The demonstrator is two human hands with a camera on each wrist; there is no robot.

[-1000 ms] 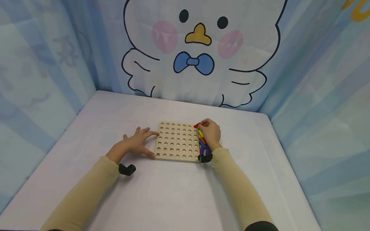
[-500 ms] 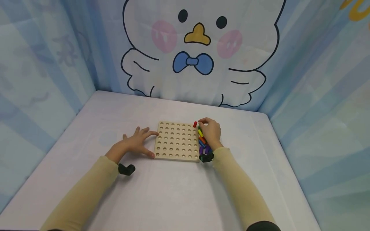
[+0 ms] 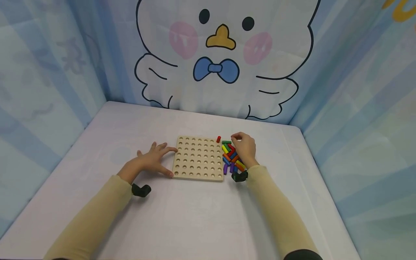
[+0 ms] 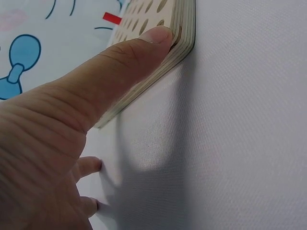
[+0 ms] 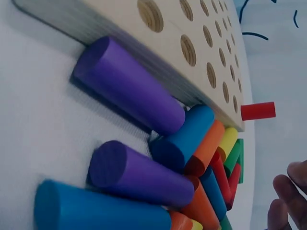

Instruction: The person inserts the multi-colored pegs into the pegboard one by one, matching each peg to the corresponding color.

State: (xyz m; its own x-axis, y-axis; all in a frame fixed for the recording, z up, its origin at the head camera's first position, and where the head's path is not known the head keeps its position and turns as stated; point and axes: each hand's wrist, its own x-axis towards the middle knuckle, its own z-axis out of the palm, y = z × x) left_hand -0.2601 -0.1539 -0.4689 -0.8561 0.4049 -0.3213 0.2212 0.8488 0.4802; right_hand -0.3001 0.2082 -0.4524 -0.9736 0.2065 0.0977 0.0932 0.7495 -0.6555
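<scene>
A pale wooden pegboard (image 3: pixel 198 178) with rows of round holes lies flat on the white table. One red peg (image 3: pixel 219 139) stands in its far right corner hole, also seen as a red peg (image 5: pixel 258 110) in the right wrist view. My left hand (image 3: pixel 150 161) is spread at the board's left side, thumb (image 4: pixel 139 50) on the near corner and index finger on the edge. Just right of the loose pegs, my right hand (image 3: pixel 245 148) hovers with loosely bent fingers (image 5: pixel 289 195) and nothing visible between them.
Several coloured pegs lie heaped along the board's right side, among them a purple peg (image 5: pixel 129 86), a blue peg (image 5: pixel 187 136) and a green peg (image 3: pixel 226 142). Behind the table (image 3: pixel 201 216) hangs a curtain (image 3: pixel 276 47) with a cartoon bird.
My right hand has let go of the red peg, which has gone from tilted to upright in the corner hole. That hand has moved right, uncovering the heap. My left hand stays put.
</scene>
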